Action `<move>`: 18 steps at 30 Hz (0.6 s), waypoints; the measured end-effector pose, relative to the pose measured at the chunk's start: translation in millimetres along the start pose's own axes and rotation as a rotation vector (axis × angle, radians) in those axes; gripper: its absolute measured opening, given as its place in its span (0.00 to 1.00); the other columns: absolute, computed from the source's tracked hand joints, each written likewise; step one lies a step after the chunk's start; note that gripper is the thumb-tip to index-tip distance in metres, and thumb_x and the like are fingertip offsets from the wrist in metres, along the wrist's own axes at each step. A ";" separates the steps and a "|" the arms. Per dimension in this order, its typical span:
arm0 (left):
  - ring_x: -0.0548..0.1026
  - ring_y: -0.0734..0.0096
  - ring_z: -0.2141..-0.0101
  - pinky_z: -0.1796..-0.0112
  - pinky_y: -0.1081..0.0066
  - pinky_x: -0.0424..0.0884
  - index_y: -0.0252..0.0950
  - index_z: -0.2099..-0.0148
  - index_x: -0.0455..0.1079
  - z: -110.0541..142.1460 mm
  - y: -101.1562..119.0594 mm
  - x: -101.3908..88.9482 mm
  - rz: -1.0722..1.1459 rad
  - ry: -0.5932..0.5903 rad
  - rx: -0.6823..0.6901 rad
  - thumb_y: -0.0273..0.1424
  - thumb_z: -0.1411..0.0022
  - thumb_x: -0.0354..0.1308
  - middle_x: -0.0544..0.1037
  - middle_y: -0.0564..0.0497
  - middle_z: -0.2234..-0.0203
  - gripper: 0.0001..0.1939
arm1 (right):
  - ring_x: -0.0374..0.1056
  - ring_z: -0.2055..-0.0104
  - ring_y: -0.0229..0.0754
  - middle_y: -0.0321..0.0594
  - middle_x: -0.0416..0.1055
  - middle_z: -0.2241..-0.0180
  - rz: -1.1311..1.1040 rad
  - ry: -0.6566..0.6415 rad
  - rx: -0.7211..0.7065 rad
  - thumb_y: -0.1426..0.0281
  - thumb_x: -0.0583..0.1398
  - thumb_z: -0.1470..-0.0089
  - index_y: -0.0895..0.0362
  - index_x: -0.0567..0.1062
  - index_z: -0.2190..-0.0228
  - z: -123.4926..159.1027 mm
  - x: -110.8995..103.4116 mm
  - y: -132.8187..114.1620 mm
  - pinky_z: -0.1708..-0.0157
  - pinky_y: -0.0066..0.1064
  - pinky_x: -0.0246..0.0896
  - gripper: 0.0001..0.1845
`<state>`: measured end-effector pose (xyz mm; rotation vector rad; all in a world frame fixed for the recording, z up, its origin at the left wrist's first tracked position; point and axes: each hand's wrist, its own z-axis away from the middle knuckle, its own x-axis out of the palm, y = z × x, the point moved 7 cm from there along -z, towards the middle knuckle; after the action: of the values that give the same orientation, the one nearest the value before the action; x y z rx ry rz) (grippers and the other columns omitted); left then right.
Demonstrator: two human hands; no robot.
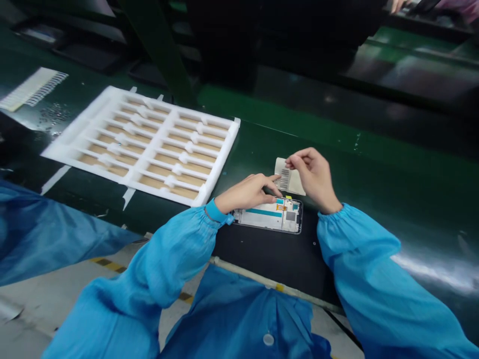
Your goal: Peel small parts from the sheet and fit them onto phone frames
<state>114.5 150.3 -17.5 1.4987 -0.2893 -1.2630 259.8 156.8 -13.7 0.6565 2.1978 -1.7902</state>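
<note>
Your right hand (pixel 312 174) pinches at the pale sheet (pixel 297 183) — whether it grips anything, cannot tell — while your left (pixel 254 192), fingers loosely spread, rests on the phone frame (pixel 262 218), flat on the black mat (pixel 273 254).

phone frame (pixel 258 223) on mat (pixel 262 252), sheet (pixel 297 185) behind it, tray (pixel 152 144) to the left
</note>
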 end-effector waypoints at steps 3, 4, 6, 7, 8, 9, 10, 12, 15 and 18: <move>0.81 0.65 0.58 0.59 0.71 0.74 0.42 0.53 0.79 19.0 9.0 -7.1 -0.040 0.160 0.029 0.29 0.36 0.60 0.65 0.48 0.37 0.10 | 0.72 0.68 0.38 0.35 0.73 0.71 -0.308 0.100 0.138 0.68 0.65 0.47 0.55 0.69 0.70 17.2 -20.3 -11.5 0.65 0.31 0.70 0.09; 0.80 0.65 0.56 0.57 0.70 0.74 0.44 0.53 0.79 27.2 14.0 -7.8 -0.071 0.206 0.038 0.30 0.35 0.59 0.67 0.51 0.38 0.11 | 0.73 0.68 0.38 0.35 0.74 0.71 -0.349 0.117 0.159 0.69 0.68 0.50 0.55 0.69 0.70 25.6 -26.3 -18.2 0.65 0.31 0.71 0.11; 0.78 0.64 0.52 0.52 0.69 0.72 0.45 0.51 0.77 44.2 27.0 -4.2 -0.148 0.256 0.081 0.29 0.33 0.57 0.74 0.55 0.44 0.12 | 0.75 0.66 0.39 0.35 0.76 0.71 -0.365 0.150 0.166 0.72 0.70 0.53 0.55 0.69 0.70 45.2 -38.4 -35.0 0.65 0.30 0.73 0.14; 0.78 0.65 0.51 0.51 0.69 0.72 0.44 0.50 0.76 52.4 33.8 -0.6 -0.190 0.267 0.107 0.29 0.32 0.56 0.77 0.56 0.48 0.12 | 0.76 0.65 0.40 0.35 0.77 0.70 -0.342 0.155 0.154 0.73 0.70 0.53 0.55 0.69 0.70 55.8 -43.1 -44.6 0.64 0.30 0.74 0.14; 0.78 0.65 0.52 0.52 0.70 0.72 0.43 0.49 0.76 60.1 40.3 3.5 -0.230 0.275 0.138 0.29 0.31 0.55 0.79 0.56 0.51 0.12 | 0.76 0.65 0.40 0.35 0.77 0.70 -0.302 0.150 0.135 0.74 0.70 0.53 0.55 0.70 0.69 66.6 -46.4 -54.5 0.63 0.29 0.74 0.14; 0.79 0.66 0.54 0.55 0.70 0.73 0.41 0.49 0.75 67.4 45.9 7.3 -0.268 0.289 0.167 0.28 0.32 0.55 0.81 0.56 0.54 0.12 | 0.76 0.64 0.40 0.35 0.78 0.69 -0.254 0.138 0.115 0.75 0.70 0.52 0.55 0.71 0.69 77.2 -48.3 -63.7 0.62 0.29 0.74 0.13; 0.80 0.67 0.57 0.58 0.71 0.74 0.40 0.49 0.75 73.9 49.9 10.6 -0.302 0.307 0.189 0.28 0.32 0.56 0.82 0.55 0.56 0.12 | 0.76 0.64 0.40 0.35 0.78 0.69 -0.204 0.121 0.091 0.75 0.70 0.51 0.55 0.72 0.68 87.4 -48.7 -72.0 0.62 0.28 0.75 0.12; 0.81 0.67 0.62 0.62 0.71 0.74 0.38 0.49 0.74 85.0 53.5 14.2 -0.364 0.356 0.207 0.28 0.33 0.57 0.82 0.54 0.59 0.11 | 0.76 0.62 0.40 0.36 0.78 0.67 -0.102 0.072 0.036 0.75 0.68 0.48 0.55 0.73 0.67 104.9 -44.8 -85.5 0.61 0.28 0.75 0.10; 0.81 0.67 0.64 0.64 0.70 0.73 0.36 0.49 0.73 97.7 52.2 13.9 -0.431 0.439 0.227 0.28 0.32 0.57 0.82 0.52 0.61 0.11 | 0.76 0.60 0.40 0.35 0.78 0.64 0.042 -0.009 -0.048 0.75 0.66 0.45 0.54 0.74 0.64 120.7 -32.1 -97.7 0.59 0.30 0.74 0.08; 0.81 0.69 0.63 0.62 0.71 0.73 0.36 0.51 0.73 106.8 48.5 10.7 -0.427 0.513 0.260 0.29 0.31 0.56 0.82 0.53 0.61 0.09 | 0.76 0.61 0.42 0.35 0.78 0.65 0.135 -0.049 -0.092 0.74 0.64 0.42 0.53 0.75 0.64 123.6 -20.5 -103.0 0.61 0.33 0.74 0.06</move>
<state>53.3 64.4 34.8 2.1262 0.2266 -1.1369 216.1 17.3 56.6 0.7140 2.1350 -1.6127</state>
